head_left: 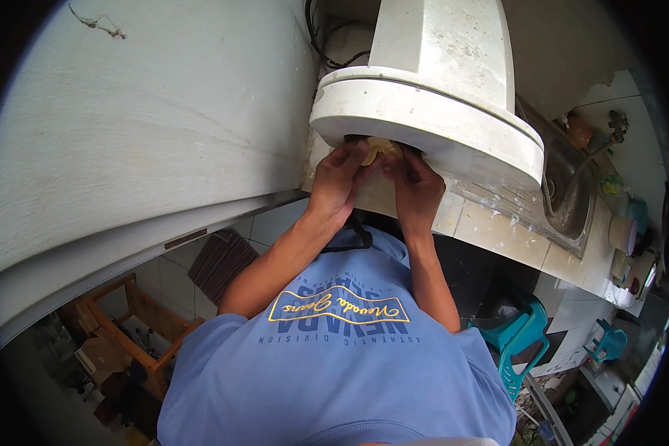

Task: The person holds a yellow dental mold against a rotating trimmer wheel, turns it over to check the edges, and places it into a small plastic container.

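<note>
Both hands are raised in front of me, just under the front rim of a white machine with a rounded housing. Between them is a soft, pale yellow piece that looks like dough; its exact kind cannot be told. My left hand pinches its left side with thumb and fingers. From the other side my right hand grips it, fingers curled. Some fingertips and the far part of the piece are hidden by the machine's rim and the shadow below it.
A tiled counter with whitish spots runs under the machine to a metal sink at the right. A white wall or panel rises close on my left. Lower down stand a teal plastic chair and a wooden frame.
</note>
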Demonstrator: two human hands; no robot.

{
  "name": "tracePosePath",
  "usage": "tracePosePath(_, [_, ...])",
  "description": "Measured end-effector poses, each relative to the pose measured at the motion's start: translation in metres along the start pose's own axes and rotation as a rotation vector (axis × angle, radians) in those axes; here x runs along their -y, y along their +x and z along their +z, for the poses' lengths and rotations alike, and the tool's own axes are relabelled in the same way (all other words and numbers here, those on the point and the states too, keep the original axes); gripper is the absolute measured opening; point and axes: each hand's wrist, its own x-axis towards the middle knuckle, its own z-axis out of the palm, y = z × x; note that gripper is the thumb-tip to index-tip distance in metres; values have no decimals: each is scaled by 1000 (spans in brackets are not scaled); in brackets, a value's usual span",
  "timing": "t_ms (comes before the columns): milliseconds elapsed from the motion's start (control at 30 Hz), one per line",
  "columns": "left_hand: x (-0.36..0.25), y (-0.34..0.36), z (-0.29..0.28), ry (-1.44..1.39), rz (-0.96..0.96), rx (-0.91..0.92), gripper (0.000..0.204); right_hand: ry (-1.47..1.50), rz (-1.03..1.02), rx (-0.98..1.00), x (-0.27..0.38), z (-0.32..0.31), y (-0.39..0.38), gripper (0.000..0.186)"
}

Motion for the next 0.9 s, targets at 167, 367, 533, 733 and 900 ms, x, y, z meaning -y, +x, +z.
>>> tracePosePath(167, [-9, -15, -2, 433, 169, 97, 33, 13, -76, 98, 5, -14, -15, 39])
tracePosePath(367, [-7, -23, 6, 619, 381, 94, 37, -5, -247, 190, 4, -21, -15, 41])
tracePosePath(533, [-8, -24, 10, 549, 329, 87, 32, 117, -186, 137, -4, -19, -15, 35])
tracePosePath(733, [-13, -30, 16, 585, 368, 107, 29, 70, -290, 60, -1, -19, -22, 32])
tracePosePath(900, [-40, -38, 18, 956, 473, 236, 17, -110, -503, 19, 9, -30, -25, 31])
